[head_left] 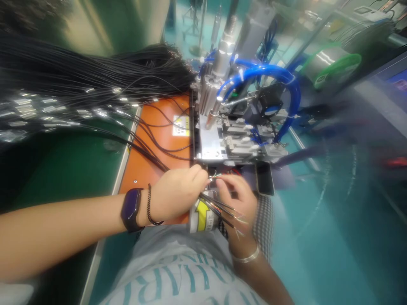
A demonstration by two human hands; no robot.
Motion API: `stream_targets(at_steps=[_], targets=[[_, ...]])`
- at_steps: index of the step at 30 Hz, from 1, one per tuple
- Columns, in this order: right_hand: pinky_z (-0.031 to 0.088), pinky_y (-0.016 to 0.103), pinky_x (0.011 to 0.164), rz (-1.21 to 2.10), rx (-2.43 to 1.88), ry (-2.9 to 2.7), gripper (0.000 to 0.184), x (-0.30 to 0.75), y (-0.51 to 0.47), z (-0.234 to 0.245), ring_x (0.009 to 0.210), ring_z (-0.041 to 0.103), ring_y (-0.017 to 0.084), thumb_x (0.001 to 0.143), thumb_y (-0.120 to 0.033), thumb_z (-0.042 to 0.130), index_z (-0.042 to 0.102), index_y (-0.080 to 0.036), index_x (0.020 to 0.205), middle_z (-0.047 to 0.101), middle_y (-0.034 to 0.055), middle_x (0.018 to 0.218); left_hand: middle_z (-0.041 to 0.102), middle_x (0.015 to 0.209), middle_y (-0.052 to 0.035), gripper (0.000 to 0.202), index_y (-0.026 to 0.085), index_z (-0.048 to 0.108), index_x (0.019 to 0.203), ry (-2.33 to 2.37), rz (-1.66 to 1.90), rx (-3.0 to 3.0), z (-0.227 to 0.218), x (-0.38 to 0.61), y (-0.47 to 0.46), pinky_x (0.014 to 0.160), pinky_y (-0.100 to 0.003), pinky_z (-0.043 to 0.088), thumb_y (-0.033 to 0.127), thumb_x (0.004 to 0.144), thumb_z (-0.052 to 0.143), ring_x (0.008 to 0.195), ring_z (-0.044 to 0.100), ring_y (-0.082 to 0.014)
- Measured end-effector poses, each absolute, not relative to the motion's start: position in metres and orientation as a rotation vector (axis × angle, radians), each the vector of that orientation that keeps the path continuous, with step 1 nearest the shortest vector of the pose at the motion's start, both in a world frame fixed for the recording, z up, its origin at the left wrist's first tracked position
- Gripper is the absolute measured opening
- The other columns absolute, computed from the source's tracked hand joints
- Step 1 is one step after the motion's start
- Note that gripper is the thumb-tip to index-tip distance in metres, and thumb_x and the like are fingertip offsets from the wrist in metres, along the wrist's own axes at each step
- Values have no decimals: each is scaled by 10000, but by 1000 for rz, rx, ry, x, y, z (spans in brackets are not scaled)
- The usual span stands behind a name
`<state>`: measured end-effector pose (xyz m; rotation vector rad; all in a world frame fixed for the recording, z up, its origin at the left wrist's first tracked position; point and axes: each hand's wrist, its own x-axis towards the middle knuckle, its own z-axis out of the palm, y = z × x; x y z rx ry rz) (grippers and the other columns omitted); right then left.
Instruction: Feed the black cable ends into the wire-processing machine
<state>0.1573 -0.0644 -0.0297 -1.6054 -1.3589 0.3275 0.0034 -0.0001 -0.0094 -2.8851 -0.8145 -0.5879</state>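
My left hand (181,188) is closed around several black cables (219,201), whose stripped ends with thin coloured wires fan out below my right hand. Close beside it, my right hand (238,195) pinches the end of one cable, where fine coloured wires (216,174) poke up between the two hands. Both hands are just in front of a metal machine fixture (211,142), over the front edge of an orange plate (159,140). A roll-shaped part with a yellow arrow label (202,214) sits under my hands.
A large bundle of black cables (127,72) lies at the left and back, with shiny wrapped ends (47,110). Blue air hoses (270,70) loop over the machine. A phone (265,178) lies right of my hands; a green-rimmed spool (332,65) stands farther back.
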Motion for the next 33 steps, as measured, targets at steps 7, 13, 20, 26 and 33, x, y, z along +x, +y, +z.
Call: stream_targets(at_steps=[7, 13, 20, 26, 33], targets=[[468, 334, 746, 391, -1495, -1529, 105, 162, -62, -26, 789, 584, 176, 841, -167, 576, 655, -226, 805, 671, 10, 801, 506, 689, -21, 148, 158, 521, 787, -698, -460, -2910, -8, 3, 1, 494, -302, 374, 128, 869, 402, 585, 483, -170], [447, 335, 770, 375, -1468, -1728, 106, 174, -56, -27, 793, 570, 176, 861, -184, 563, 640, -218, 797, 669, 8, 788, 557, 843, -51, 170, 136, 577, 960, -658, -307, -3039, -2, 1, 6, 603, -318, 434, 127, 840, 456, 722, 525, -187], [439, 286, 701, 774, -1729, -1432, 133, 179, -56, -41, 750, 576, 163, 862, -298, 565, 621, -206, 783, 643, 2, 782, 569, 846, -52, 305, 141, 558, 1152, -630, -299, -3020, -7, -5, 11, 610, -312, 438, 117, 882, 416, 730, 519, -185], [439, 261, 665, 1082, -1657, -1161, 141, 179, -53, -47, 767, 577, 160, 835, -325, 566, 622, -196, 826, 644, 11, 828, 564, 879, -50, 315, 185, 566, 1157, -637, -184, -3029, -4, -4, 9, 612, -325, 437, 132, 874, 438, 749, 512, -198], [415, 241, 609, 1090, -1661, -1128, 153, 179, -50, -47, 665, 524, 136, 812, -324, 570, 588, -193, 734, 580, -19, 701, 552, 887, -44, 313, 184, 568, 1146, -690, -101, -3040, 2, -2, 7, 613, -328, 429, 125, 862, 450, 767, 511, -203]])
